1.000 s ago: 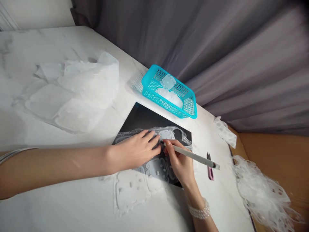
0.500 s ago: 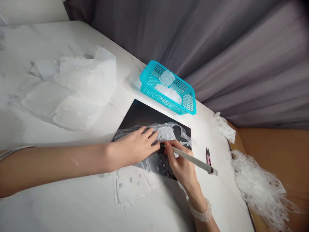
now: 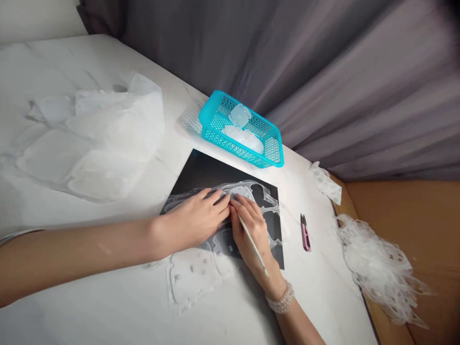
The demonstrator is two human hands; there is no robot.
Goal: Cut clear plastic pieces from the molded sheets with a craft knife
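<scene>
A translucent plastic sheet with moulded, cut-out-like shapes (image 3: 194,275) lies partly over a black mat (image 3: 206,167), its near part resting on the table. My left hand (image 3: 194,215) presses flat on the sheet, fingers stretched out. Close beside its fingertips, my right hand (image 3: 253,227) grips a slim, pale, pen-like tool (image 3: 253,243) that slants back toward the wrist. The tool's working tip is hidden by my fingers. Just beyond both hands, a whitish shape (image 3: 244,192) of the sheet shows against the mat.
A turquoise basket (image 3: 230,144) holding white pieces stands behind the mat. To the left lies a heap of translucent sheets (image 3: 108,139). Pink-handled thread snips (image 3: 305,235) lie at right, near a tangle of clear scraps (image 3: 381,268) at the table's edge by a cardboard box (image 3: 406,206).
My right hand has moved left, closer to my left fingertips, and turned the tool so it now points back along the hand. The snips are now uncovered. My left hand stays on the sheet.
</scene>
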